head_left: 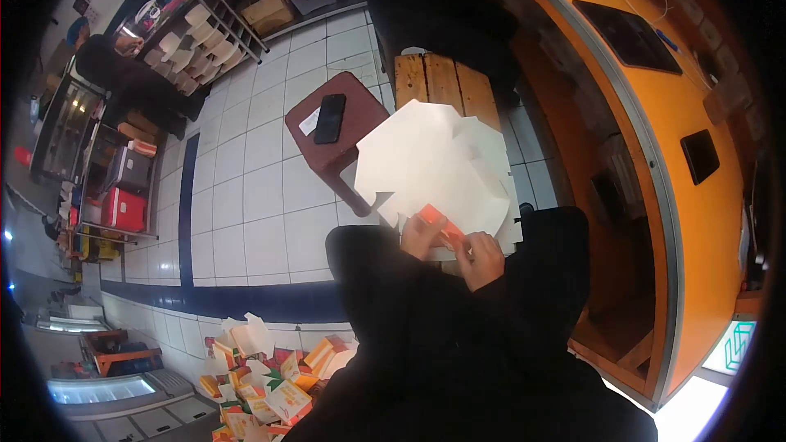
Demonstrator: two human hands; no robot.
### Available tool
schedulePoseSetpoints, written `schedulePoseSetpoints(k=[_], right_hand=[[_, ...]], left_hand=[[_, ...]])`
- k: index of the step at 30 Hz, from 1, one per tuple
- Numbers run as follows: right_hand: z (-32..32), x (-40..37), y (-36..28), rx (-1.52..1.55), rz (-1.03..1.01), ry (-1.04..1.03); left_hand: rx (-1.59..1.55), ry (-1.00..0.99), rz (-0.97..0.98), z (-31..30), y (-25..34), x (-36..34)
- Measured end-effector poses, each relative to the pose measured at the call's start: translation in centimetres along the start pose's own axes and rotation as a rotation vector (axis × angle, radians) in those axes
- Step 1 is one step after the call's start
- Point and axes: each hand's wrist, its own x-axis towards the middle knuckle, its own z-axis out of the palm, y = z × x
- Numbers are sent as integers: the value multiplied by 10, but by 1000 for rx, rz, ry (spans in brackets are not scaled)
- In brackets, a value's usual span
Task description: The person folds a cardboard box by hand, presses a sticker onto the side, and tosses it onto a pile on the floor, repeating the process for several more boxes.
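Note:
Flat white cardboard sheets (434,160) lie in an overlapping stack on a wooden bench (446,82) in front of the person's knees. At the near edge of the stack, my left hand (419,237) and my right hand (481,260) both hold an orange-red edge of cardboard (440,223) between them. The fingers of both hands are closed on it. Whether that edge belongs to one of the white sheets, I cannot tell.
A maroon stool (352,90) with a black phone (330,119) stands left of the stack. Folded boxes (286,401) are heaped at lower left. An orange counter (704,245) runs along the right. One person (131,82) stands far left; another in dark clothes (434,8) is beyond the bench.

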Motion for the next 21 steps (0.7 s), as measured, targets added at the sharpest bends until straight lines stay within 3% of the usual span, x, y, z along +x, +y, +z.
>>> schedulePoseSetpoints(k=[4,7,9,10,11,12,14,15,18,21], right_hand=[[5,4,5,-95,-100,-60],[11,6,7,-22,-84,-22],[13,7,4,54,-47,5],[12,9,1,222,186,-114],[12,12,0,391,418,-229],[13,12,1,393,418,-224],[20,11,4,290,398,-265],[23,10,6,294,397,-264],[35,6,15,204,409,-375],[50,5,25,67,316,-450]], left_hand=[[169,-41,-100,4,-4,-6],[72,-116,-52,3,-6,-3],[-149,-138,-141,0,-5,-3],[-148,-141,-141,-2,-2,-3],[-300,30,-273,-6,3,-3],[-450,204,-404,-10,9,-3],[-529,277,-355,-46,-21,10],[-273,248,-136,-69,-45,24],[-33,350,114,-73,-46,42],[209,490,17,-69,-39,42]])
